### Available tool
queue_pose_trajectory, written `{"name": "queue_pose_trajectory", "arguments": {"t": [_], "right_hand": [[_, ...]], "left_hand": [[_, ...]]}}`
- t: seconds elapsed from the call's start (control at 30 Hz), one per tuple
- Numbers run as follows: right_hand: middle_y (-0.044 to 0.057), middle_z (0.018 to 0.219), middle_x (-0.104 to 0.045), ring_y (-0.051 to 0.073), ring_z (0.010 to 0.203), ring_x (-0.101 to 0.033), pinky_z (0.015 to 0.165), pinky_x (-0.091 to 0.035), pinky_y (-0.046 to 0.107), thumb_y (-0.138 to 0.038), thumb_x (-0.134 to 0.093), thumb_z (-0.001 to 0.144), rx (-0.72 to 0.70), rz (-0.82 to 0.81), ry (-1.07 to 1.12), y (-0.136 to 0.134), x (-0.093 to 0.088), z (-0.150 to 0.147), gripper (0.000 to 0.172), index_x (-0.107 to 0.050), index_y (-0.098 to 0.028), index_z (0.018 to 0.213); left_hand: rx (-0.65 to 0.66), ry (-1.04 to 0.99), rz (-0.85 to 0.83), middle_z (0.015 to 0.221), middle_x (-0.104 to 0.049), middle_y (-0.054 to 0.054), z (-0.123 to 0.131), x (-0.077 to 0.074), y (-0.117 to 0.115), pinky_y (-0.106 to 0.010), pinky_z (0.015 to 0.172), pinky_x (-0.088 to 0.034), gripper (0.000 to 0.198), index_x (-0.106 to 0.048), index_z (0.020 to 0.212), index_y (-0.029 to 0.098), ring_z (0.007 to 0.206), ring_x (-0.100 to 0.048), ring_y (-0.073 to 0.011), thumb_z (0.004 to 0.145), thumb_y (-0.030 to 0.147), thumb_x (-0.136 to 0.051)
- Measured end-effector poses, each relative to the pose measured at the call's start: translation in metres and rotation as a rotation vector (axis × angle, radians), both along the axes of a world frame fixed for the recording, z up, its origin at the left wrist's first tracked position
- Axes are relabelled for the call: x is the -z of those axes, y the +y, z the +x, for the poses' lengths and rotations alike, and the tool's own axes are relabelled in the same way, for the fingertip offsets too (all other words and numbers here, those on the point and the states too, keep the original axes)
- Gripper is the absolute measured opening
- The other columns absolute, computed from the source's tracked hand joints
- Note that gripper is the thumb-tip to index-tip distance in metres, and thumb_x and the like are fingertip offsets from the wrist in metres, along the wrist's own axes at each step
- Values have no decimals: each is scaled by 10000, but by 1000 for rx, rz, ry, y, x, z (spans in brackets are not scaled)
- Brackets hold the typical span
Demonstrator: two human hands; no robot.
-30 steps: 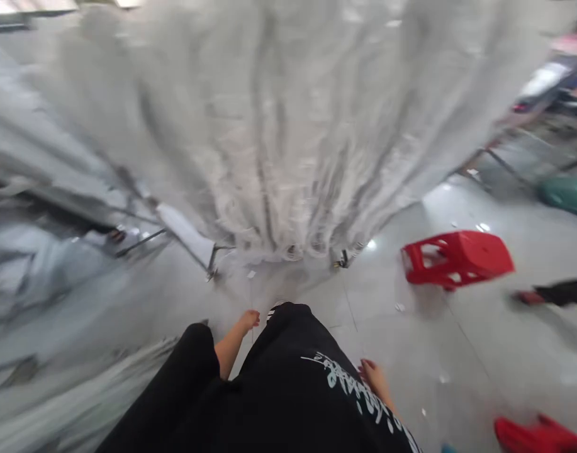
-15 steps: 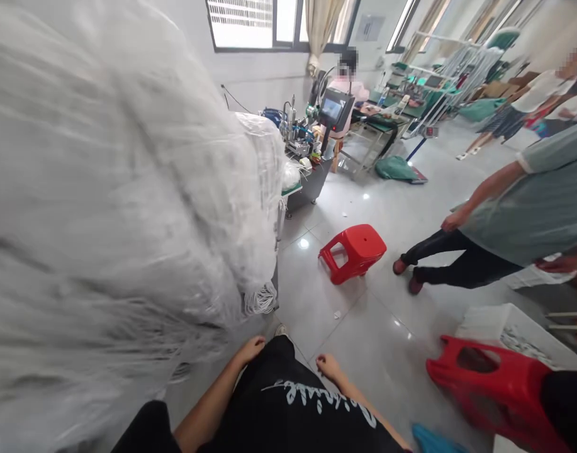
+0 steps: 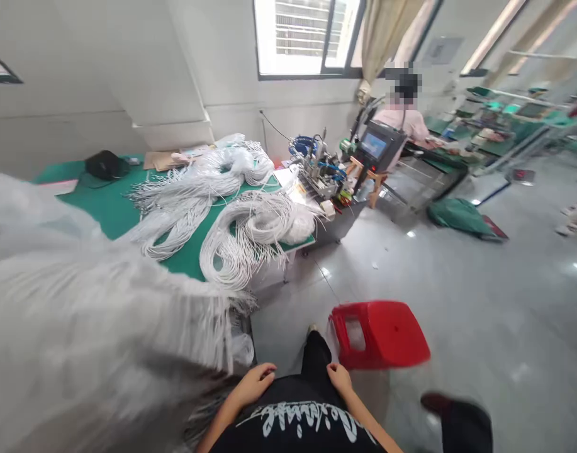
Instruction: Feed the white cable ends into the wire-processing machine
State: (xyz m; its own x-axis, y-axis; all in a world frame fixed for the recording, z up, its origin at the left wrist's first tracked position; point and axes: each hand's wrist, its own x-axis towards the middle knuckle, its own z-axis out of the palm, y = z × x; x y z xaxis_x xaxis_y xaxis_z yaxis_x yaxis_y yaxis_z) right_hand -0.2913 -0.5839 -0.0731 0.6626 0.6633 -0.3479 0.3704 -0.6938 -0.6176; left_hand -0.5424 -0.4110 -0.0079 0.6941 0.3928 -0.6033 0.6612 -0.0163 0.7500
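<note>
My left hand (image 3: 256, 384) hangs low in front of my body. Its thumb and fingers are a little apart, with nothing between them. On the other side of my dark trousers, my right hand (image 3: 340, 379) hangs with loosely curled fingers and no object showing. Nearest to the right hand stands a red plastic stool (image 3: 387, 333), apart from it. Bundles of white cable (image 3: 236, 239) lie coiled on a green-topped table (image 3: 94, 204) ahead of me. Close on my left, a large blurred heap of white cables under clear plastic (image 3: 90, 327) fills the view.
A bench machine with a screen (image 3: 374, 146) stands beyond the table, near a person in pink (image 3: 401, 119). A black cap (image 3: 106, 165) lies on the table. Another person's dark trouser leg (image 3: 465, 428) is at lower right. A green bag (image 3: 462, 217) lies on the floor.
I have moved forward and the view has swung left. More of the green table and its cables shows. The red stool is nearer, and the person in grey-green has mostly left view.
</note>
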Motion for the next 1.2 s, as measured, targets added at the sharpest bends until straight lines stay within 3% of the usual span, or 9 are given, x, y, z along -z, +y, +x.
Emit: {"name": "queue_pose_trajectory", "arguments": {"t": [0.13, 0.33, 0.47, 0.57, 0.67, 0.77, 0.9, 1.03, 1.2], "right_hand": [[40, 546, -626, 220, 590, -644, 591, -467, 284, -192, -501, 600, -81, -103, 85, 84, -14, 122, 129, -584, -187, 501], [77, 770, -684, 214, 768, -630, 748, -451, 303, -405, -415, 767, -141, -62, 60, 212, -52, 218, 337, -658, -171, 772], [96, 880, -690, 225, 815, -625, 774, -448, 322, -516, -343, 803, -141, 26, -10, 305, -78, 246, 476, -645, -163, 904], [101, 881, -685, 227, 810, -622, 769, -453, 326, -559, -372, 800, -164, 121, -52, 382, -99, 259, 509, -640, -154, 951], [92, 824, -671, 218, 737, -609, 717, -463, 324, -572, -425, 794, -239, 207, -78, 473, -121, 267, 519, -636, -138, 985], [108, 874, -665, 215, 731, -600, 730, -475, 333, -555, -436, 809, -312, 292, -146, 590, -144, 264, 573, -597, -93, 1107], [198, 1112, -621, 284, 1052, -566, 960, -413, 375, -457, -466, 851, -450, 324, -378, 768, -176, 244, 610, -514, -1, 1253], [256, 1292, -494, 336, 1228, -453, 1035, -346, 401, -457, -520, 863, -470, 103, -486, 913, -193, 212, 770, -307, 26, 1424], [360, 1350, -380, 421, 1249, -408, 974, -387, 505, -624, -670, 695, -336, -166, -352, 1005, -175, 170, 1156, -147, 62, 1464]], "left_hand": [[-237, 8, 43, 1137, -654, -100, 71, 0, 35, -319, 969, -451, 534, -639, 1104, 166, 1062, -602, -230, 814, 577, -460], [-927, -295, 310, 1005, -683, -108, 142, -54, 125, -350, 863, -526, 496, -642, 1060, 150, 890, -662, -204, 830, 566, -500], [-1314, -199, 594, 1013, -669, -120, 148, -75, 228, -360, 837, -528, 493, -614, 1069, 137, 898, -652, -214, 843, 548, -465], [-1446, -103, 742, 1150, -611, -135, 144, -82, 337, -361, 889, -498, 467, -564, 1149, 149, 1046, -599, -228, 893, 498, -389], [-1450, -30, 875, 1237, -555, -139, 140, -92, 465, -348, 944, -467, 418, -521, 1207, 153, 1149, -535, -229, 892, 403, -407], [-1347, 64, 949, 1259, -538, -156, 133, -104, 594, -406, 1069, -364, 435, -517, 1216, 126, 1241, -455, -266, 832, 329, -498], [-1102, 193, 958, 1373, -455, -188, 125, -104, 736, -414, 1154, -227, 558, -479, 1289, 85, 1340, -347, -295, 789, 317, -559], [-841, 303, 888, 1504, -307, -177, 130, -83, 835, -402, 1158, -209, 814, -393, 1385, 102, 1408, -236, -320, 697, 424, -685], [-687, 448, 798, 1430, -374, -263, 149, -58, 904, -479, 1096, -278, 1129, -392, 1375, 79, 1339, -322, -423, 440, 552, -816]]}}
